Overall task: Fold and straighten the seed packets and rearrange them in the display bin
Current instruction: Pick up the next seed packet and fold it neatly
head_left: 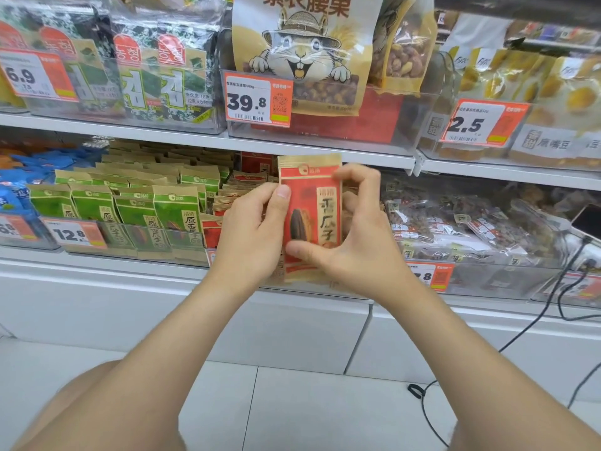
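Note:
A red and tan sunflower seed packet (312,203) stands upright in front of the lower shelf, held between both hands. My left hand (253,236) grips its left edge, thumb on the front near the top. My right hand (354,236) grips its right side, thumb pressed on the front near the bottom and fingers curled behind the top right corner. Behind the hands, more red seed packets (247,183) lie in a clear display bin (211,255), largely hidden by my hands.
Green seed packets (136,206) fill the clear bin to the left, with blue packets (13,196) beyond. A bin of clear nut bags (471,222) sits to the right. Above hang seaweed, cashew and chestnut packs. Black cables (566,294) hang at right over the white tiled floor.

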Available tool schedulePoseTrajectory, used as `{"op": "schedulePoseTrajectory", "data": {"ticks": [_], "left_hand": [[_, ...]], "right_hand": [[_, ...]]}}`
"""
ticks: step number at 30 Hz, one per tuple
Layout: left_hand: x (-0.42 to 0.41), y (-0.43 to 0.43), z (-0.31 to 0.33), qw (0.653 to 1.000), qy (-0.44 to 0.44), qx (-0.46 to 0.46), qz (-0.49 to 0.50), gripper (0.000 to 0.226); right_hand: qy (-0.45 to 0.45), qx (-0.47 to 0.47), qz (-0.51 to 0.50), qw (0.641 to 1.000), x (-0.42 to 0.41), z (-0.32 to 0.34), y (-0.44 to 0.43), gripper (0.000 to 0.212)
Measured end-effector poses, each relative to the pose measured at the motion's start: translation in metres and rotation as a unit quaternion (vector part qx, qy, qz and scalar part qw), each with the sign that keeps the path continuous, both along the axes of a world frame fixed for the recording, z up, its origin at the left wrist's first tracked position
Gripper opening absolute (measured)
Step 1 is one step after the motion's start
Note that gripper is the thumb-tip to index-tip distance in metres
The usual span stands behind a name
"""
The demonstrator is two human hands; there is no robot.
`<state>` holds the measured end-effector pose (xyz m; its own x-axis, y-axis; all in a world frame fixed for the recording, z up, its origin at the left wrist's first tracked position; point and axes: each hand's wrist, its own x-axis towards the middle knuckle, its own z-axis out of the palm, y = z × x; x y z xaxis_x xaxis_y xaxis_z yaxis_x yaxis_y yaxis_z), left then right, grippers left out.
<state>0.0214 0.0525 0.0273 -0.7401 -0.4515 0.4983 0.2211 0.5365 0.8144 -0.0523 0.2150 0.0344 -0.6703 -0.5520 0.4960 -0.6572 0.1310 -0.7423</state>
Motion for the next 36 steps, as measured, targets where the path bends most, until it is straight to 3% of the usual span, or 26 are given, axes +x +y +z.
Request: {"op": "schedulePoseTrajectory", "data": {"ticks": [4, 9, 14, 18, 22, 26, 32, 36], "left_hand": [[-0.001, -0.002, -0.003, 0.999, -0.039, 0.005, -0.034, 0.038], [-0.001, 0.003, 0.0, 0.999, -0.026, 0.021, -0.043, 0.032], [-0.01, -0.002, -0.004, 0.996, -0.012, -0.058, 0.068, 0.023], [-0.014, -0.006, -0.01, 0.981, -0.096, -0.156, 0.062, 0.027], [-0.018, -0.005, -0.014, 0.93, -0.21, -0.296, 0.062, 0.04], [-0.021, -0.006, -0.014, 0.904, -0.233, -0.353, 0.064, 0.028], [-0.025, -0.009, -0.011, 0.906, -0.217, -0.357, 0.066, 0.019], [-0.027, -0.013, -0.011, 0.915, -0.208, -0.338, 0.07, 0.012]], "right_hand": [[-0.036, -0.083, -0.017, 0.996, -0.004, 0.0, 0.0, 0.082], [-0.042, -0.048, -0.029, 0.998, -0.02, 0.007, 0.006, 0.018], [0.025, -0.173, -0.156, 0.972, -0.025, 0.013, 0.011, 0.01], [0.118, -0.204, -0.195, 0.952, -0.025, 0.015, 0.014, 0.013], [0.155, -0.137, -0.174, 0.963, -0.035, 0.007, 0.008, 0.013], [0.168, -0.036, -0.145, 0.974, -0.048, -0.003, 0.001, 0.018], [0.189, 0.203, -0.124, 0.953, -0.054, -0.012, -0.01, 0.026], [0.177, 0.358, -0.114, 0.91, -0.051, -0.009, -0.012, 0.038]]}}
